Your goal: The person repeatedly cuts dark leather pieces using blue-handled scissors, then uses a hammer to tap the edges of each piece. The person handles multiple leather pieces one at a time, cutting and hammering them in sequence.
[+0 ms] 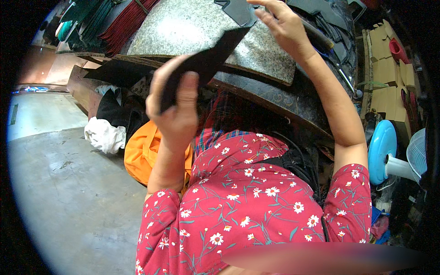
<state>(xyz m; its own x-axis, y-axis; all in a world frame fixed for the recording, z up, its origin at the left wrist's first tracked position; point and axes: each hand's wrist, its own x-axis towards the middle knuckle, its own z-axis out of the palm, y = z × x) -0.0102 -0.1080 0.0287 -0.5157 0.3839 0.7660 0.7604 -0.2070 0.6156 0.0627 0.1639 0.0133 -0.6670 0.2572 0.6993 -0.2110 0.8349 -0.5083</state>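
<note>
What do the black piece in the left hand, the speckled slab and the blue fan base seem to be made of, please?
Black piece: perhaps leather or synthetic sheet, matte; thin, evenly dark.
Speckled slab: perhaps stone or a stone-look surface, smooth; fine grey grain, bright glare.
Blue fan base: likely plastic, smooth, slightly glossy; evenly coloured.

Fairly bright overall but uneven; light looks to be from overhead, source out of frame. Strong glare on speckled slab [270, 57], washing out grain toward its left edge; softer sheen on floor [82, 192]. Deep shadow below front edge of table [275, 101], detail mostly lost. Left hand [183, 101] motion-blurred, black piece [217, 52] too dark for texture; right hand [291, 34] sharper, pale highlights on fingers. Floral top [256, 206] crisp, evenly lit. Fisheye bends table edges; frame corners vignetted black. Smooth blurred smear [321, 257] along frame bottom.
</note>
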